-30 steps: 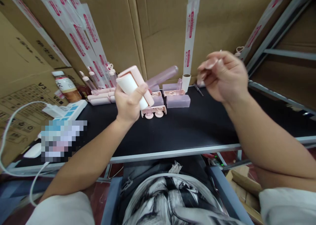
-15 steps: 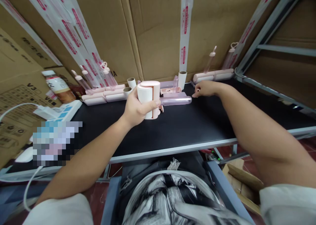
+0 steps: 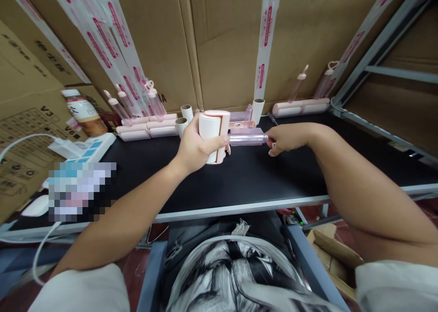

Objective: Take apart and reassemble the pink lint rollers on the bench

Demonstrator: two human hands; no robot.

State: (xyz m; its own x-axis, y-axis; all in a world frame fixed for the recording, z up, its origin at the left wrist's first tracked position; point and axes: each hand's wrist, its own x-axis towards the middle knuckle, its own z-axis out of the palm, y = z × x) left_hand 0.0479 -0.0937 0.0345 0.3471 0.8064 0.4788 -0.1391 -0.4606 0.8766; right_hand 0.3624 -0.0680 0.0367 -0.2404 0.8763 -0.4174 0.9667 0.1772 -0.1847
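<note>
My left hand (image 3: 195, 148) wraps around the head of a lint roller (image 3: 210, 132), a white roll in a pale pink cover, held above the black tabletop. Its translucent lilac handle (image 3: 248, 138) points to the right, toward my right hand (image 3: 285, 136). The right fingers are curled closed at the handle's tip, pinching a small pink piece (image 3: 273, 144) that is mostly hidden. Behind the handle lie another pale pink part (image 3: 241, 125) and more translucent lilac pieces. White paper-like tubes (image 3: 181, 126) stand close behind my left hand.
Pink-and-white rollers with upright clear handles stand at the back left (image 3: 148, 130) and back right (image 3: 301, 107). A drink bottle (image 3: 85, 113), a power strip (image 3: 89, 152) and cables occupy the left. Cardboard (image 3: 229, 43) walls the back; a metal frame (image 3: 400, 75) rises at right.
My right hand has moved down slightly to meet the tip of the lint roller's handle; a gap showed there before. The left hand keeps its hold, and the whole view has shifted a little.
</note>
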